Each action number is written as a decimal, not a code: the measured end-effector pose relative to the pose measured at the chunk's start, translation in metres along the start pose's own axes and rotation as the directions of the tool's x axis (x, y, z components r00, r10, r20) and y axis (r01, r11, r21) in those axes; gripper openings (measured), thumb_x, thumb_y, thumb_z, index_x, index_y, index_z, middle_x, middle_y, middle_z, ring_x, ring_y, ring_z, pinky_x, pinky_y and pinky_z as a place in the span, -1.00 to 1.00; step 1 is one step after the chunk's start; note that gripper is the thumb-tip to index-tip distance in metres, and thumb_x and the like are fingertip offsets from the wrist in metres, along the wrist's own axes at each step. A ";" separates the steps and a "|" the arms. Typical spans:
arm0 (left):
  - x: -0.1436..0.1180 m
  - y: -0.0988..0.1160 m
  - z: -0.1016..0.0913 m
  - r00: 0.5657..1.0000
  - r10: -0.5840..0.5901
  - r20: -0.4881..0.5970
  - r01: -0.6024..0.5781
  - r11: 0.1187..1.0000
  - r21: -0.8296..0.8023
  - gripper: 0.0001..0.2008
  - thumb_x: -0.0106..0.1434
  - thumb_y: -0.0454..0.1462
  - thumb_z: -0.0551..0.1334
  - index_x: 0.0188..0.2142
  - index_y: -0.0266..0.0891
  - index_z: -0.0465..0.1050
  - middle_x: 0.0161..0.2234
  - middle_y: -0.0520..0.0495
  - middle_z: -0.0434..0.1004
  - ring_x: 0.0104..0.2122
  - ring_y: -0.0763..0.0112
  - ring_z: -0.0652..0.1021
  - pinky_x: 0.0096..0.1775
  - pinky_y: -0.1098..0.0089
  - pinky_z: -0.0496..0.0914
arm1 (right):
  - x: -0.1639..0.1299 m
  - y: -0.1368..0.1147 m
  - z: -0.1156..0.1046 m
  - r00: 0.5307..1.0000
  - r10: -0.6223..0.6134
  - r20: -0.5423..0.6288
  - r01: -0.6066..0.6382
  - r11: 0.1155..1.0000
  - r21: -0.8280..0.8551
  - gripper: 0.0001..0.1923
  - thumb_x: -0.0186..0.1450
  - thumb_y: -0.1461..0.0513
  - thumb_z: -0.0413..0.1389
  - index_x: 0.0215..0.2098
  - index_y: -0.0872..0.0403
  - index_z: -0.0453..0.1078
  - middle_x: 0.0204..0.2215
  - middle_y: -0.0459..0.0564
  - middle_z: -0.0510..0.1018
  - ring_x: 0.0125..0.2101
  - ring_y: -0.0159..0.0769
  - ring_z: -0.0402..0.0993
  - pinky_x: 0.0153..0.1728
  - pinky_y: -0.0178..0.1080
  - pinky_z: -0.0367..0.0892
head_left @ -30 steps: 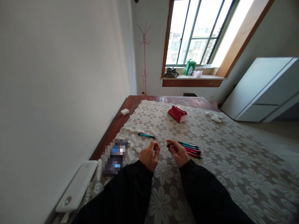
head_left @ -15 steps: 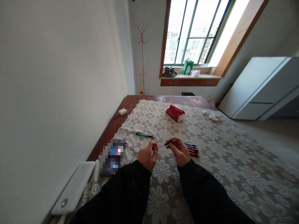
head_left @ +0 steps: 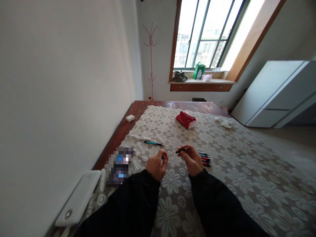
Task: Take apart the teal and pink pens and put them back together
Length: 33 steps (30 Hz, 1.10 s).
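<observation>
My left hand [head_left: 157, 166] is closed, pinching a pen part that is mostly hidden by the fingers; a bit of blue shows. A thin, dark rod or spring [head_left: 171, 154] sticks out of that pinch toward the right. Between the thumb and fingers of my right hand [head_left: 194, 162] is a short black pen barrel piece [head_left: 181, 150], tilted up to the right, its tip close to the rod's end. On the cloth beyond my left hand lies a blue pen [head_left: 153, 143]. Several blue and red pens [head_left: 205, 159] lie side by side just right of my right hand.
A patterned tablecloth [head_left: 170, 212] covers the wooden table [head_left: 172, 104]. Farther back sit a red tissue pack [head_left: 185, 119], crumpled white tissue [head_left: 225, 123] and a small white box [head_left: 130, 118]. At left are a blurred dark object [head_left: 119, 168] and a white device [head_left: 79, 197] by the wall.
My right hand has shifted slightly right with the black barrel piece, so the gap to my left hand is a little wider. My left hand keeps its pinch almost in place.
</observation>
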State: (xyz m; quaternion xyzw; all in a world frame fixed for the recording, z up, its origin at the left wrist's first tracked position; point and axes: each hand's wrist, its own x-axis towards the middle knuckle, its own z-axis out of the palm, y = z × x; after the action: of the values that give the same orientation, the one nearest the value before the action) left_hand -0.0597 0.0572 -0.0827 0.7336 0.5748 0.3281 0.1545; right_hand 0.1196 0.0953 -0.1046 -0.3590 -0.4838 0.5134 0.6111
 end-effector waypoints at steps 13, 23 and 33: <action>0.000 -0.001 0.002 1.000 0.023 0.005 -0.023 1.000 -0.011 -0.93 0.35 -0.25 0.04 -0.20 -0.13 0.25 -0.33 0.03 0.51 -0.35 0.36 0.53 -0.33 0.40 0.29 | -0.003 -0.005 0.006 0.998 0.017 0.068 -0.013 0.998 -0.059 -0.74 0.18 0.14 0.27 -0.22 0.03 0.37 -0.30 -0.01 0.58 -0.29 -0.22 0.54 -0.25 -0.15 0.47; 0.000 0.000 0.002 0.999 0.014 0.030 -0.013 0.999 -0.040 -0.91 0.37 -0.24 0.03 -0.20 -0.15 0.27 -0.33 0.03 0.50 -0.40 0.39 0.51 -0.34 0.42 0.29 | -0.004 0.000 0.001 0.983 -0.002 0.182 0.036 0.983 -0.180 -0.73 0.20 0.14 0.26 -0.20 0.05 0.38 -0.25 0.04 0.60 -0.33 -0.26 0.54 -0.29 -0.20 0.47; 0.001 0.000 0.004 0.991 0.119 0.060 -0.105 0.973 -0.207 -0.88 0.33 -0.36 0.03 -0.15 -0.18 0.23 -0.30 -0.04 0.50 -0.24 0.32 0.51 -0.19 0.37 0.35 | -0.005 -0.001 0.003 0.980 0.020 0.199 0.033 0.965 -0.259 -0.73 0.17 0.10 0.27 -0.25 0.07 0.40 -0.30 0.02 0.57 -0.36 -0.27 0.52 -0.35 -0.24 0.44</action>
State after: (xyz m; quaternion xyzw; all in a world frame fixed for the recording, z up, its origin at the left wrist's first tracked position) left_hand -0.0571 0.0585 -0.0860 0.7565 0.4901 0.3668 0.2303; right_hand 0.1165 0.0902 -0.1039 -0.3811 -0.6073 0.4769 0.5084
